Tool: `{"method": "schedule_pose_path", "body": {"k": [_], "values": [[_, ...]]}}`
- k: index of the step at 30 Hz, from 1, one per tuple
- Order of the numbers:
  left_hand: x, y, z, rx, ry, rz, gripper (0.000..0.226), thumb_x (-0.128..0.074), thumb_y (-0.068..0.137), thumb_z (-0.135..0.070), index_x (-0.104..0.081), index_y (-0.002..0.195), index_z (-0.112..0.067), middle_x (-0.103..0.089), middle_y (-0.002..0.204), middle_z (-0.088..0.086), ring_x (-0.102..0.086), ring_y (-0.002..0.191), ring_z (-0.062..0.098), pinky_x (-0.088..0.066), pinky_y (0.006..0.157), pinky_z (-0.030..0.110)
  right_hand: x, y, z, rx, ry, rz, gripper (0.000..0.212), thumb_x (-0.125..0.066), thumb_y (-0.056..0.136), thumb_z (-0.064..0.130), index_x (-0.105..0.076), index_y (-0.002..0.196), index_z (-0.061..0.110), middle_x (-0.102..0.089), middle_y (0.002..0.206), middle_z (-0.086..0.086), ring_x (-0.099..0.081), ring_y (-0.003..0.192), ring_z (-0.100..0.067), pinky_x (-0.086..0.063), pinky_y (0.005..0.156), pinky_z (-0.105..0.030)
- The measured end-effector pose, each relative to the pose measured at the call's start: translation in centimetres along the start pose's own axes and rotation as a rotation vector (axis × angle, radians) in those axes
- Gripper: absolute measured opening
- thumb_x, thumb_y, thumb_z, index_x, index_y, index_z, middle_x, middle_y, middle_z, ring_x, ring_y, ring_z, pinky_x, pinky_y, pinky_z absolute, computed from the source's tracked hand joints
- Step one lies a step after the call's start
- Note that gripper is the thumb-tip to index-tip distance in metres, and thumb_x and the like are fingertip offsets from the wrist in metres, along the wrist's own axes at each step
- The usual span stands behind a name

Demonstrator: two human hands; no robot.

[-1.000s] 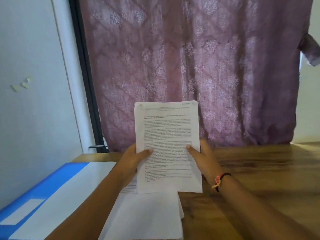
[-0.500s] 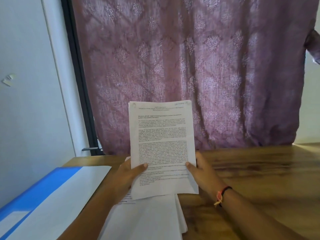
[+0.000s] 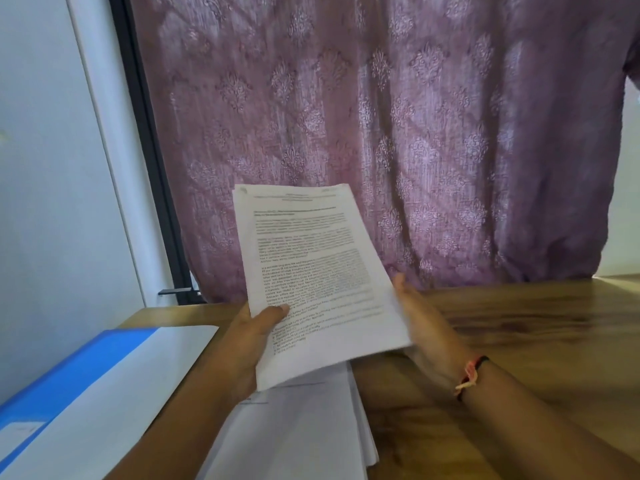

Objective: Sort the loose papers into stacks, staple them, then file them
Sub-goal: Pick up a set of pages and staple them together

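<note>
A stack of printed papers (image 3: 311, 271) is held up above the table, tilted to the left. My left hand (image 3: 249, 337) grips its lower left edge, thumb on the front page. My right hand (image 3: 422, 323) is beside the stack's right edge with its fingers straight; whether it touches the paper I cannot tell. Below lies a pile of loose white papers (image 3: 304, 427) on the wooden table (image 3: 519, 341). At the left lies an open blue file folder (image 3: 79, 375) with a white sheet inside.
A mauve patterned curtain (image 3: 381, 133) hangs behind the table's far edge. A white wall (image 3: 52, 202) and a black frame (image 3: 149, 168) stand at the left. Bare wood shows to the right of the papers.
The held stack has tilted left and shifted right. My right hand has let go of its lower right edge and now lies with straight fingers beside it. The left hand keeps its grip.
</note>
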State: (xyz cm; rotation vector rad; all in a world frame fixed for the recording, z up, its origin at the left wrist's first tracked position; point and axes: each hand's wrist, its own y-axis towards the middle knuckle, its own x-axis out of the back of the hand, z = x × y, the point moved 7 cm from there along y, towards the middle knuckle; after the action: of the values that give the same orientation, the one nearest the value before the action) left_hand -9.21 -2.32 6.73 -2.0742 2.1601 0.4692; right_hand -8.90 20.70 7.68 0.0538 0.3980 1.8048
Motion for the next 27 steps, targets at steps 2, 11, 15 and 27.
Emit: {"method": "schedule_pose_path", "body": {"k": [2,11,15,27], "values": [[0.0,0.0,0.2,-0.019,-0.034,-0.041,0.028,-0.066,0.098,-0.019,-0.064,0.124,-0.029,-0.077,0.111,0.002,-0.075,0.099,0.027,-0.06,0.085,0.047,-0.2,-0.6,-0.5,-0.071,0.143,0.03,0.073,-0.022,0.093,0.071,-0.065,0.13,0.024,-0.068,0.127,-0.01,-0.065,0.116,-0.024,-0.049,0.099,-0.045],[-2.5,-1.1,1.6,-0.057,-0.21,-0.018,0.045,-0.063,0.095,-0.016,-0.055,0.136,-0.032,-0.072,0.124,0.009,-0.071,0.108,0.032,-0.057,0.093,0.055,-5.2,-2.1,-3.0,-0.133,0.212,0.032,0.037,-0.057,0.097,0.02,-0.054,0.134,0.024,-0.07,0.125,0.0,-0.066,0.116,-0.021,-0.053,0.1,-0.047],[-2.6,-1.5,1.2,-0.082,-0.255,0.035,0.047,-0.06,0.097,-0.005,-0.054,0.136,-0.03,-0.071,0.126,0.008,-0.07,0.112,0.03,-0.056,0.096,0.055,-3.7,-1.9,-3.0,-0.123,0.141,-0.052,0.034,-0.048,0.102,0.006,-0.058,0.131,0.02,-0.071,0.121,-0.001,-0.069,0.111,-0.021,-0.055,0.096,-0.046],[5.3,0.9,-0.1,0.127,-0.164,-0.086,0.03,-0.059,0.097,-0.004,-0.061,0.127,-0.002,-0.071,0.124,0.017,-0.07,0.112,0.032,-0.064,0.079,0.041,5.2,-0.5,-0.7,-0.05,-0.199,-0.244,0.03,-0.044,0.105,0.009,-0.06,0.127,0.02,-0.068,0.126,0.0,-0.066,0.112,-0.018,-0.051,0.099,-0.039]]}}
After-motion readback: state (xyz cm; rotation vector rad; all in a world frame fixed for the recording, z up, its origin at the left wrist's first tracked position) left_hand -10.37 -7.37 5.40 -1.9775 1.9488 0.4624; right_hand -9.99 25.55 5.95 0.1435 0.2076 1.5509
